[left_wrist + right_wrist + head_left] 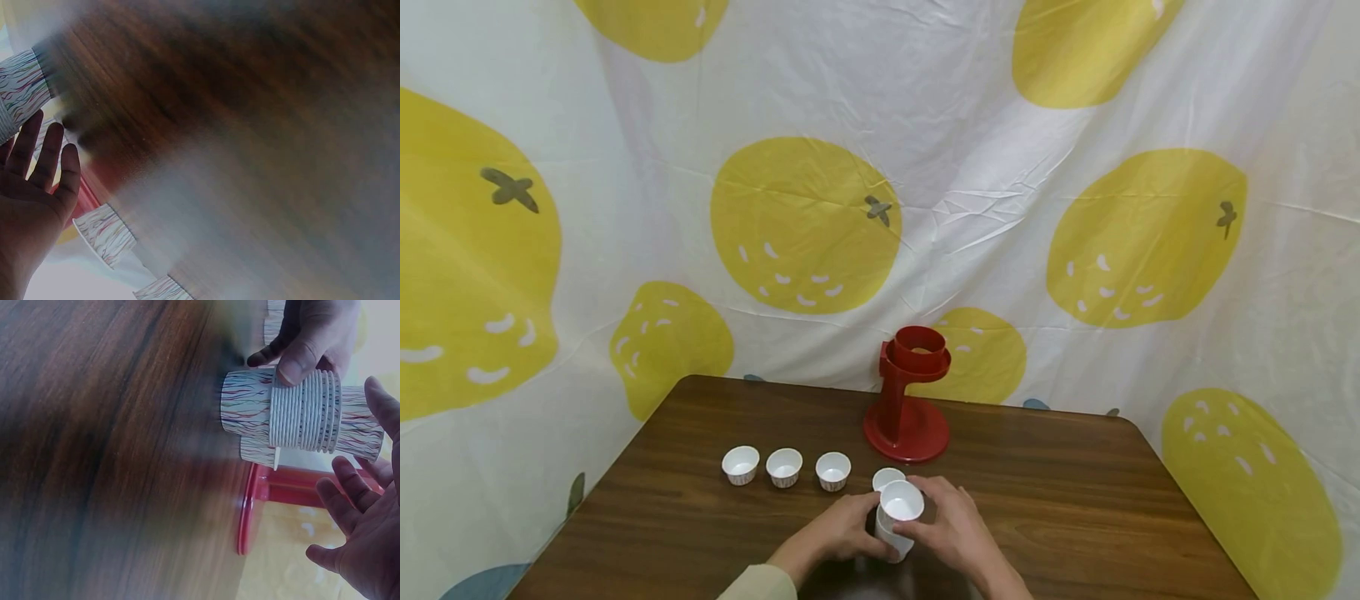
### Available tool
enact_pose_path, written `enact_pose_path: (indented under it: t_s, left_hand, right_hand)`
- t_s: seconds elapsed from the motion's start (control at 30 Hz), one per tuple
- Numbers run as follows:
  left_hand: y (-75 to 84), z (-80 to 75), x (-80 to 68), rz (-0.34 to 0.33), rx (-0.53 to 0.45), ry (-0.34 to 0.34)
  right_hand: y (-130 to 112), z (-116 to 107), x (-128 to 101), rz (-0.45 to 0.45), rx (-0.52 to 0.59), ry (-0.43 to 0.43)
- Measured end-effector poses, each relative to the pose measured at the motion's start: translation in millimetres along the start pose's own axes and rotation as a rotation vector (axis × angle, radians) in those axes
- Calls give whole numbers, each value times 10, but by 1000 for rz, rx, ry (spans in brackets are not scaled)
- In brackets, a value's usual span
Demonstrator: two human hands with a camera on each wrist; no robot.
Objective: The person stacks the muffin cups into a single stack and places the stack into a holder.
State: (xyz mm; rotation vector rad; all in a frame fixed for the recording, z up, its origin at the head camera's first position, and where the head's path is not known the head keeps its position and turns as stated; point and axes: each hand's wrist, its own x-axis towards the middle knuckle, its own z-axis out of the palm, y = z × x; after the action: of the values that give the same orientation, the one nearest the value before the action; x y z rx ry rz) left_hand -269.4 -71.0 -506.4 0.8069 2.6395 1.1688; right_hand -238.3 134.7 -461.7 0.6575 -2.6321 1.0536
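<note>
A person's L hand, fingers extended, at a stack of white cups w/ wavy colored lines, upper L. Lower down, a similar cup & pt. of another cup on the dk. wood-grain table; red obj. behind hand, partly hidden.

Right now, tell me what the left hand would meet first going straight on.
The left hand would first meet the stack of cups, which its thumb touches; beyond that, probably the right hand, though depth is unclear.
</note>
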Motion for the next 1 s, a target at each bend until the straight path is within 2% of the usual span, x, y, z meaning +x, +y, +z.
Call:
enact_pose_path:
  t_s: [0.37, 0.8, 1.0]
  left_hand:
    - [-6, 4, 2, 17, -11, 6]
    - [-18, 22, 8, 2, -3, 14]
    - [-10, 12, -2, 18, 0, 21]
  right_hand:
    - [8, 34, -25, -38, -6, -7]
    - [63, 81, -78, -20, 11, -53]
    - [91, 89, -99, 16, 6, -95]
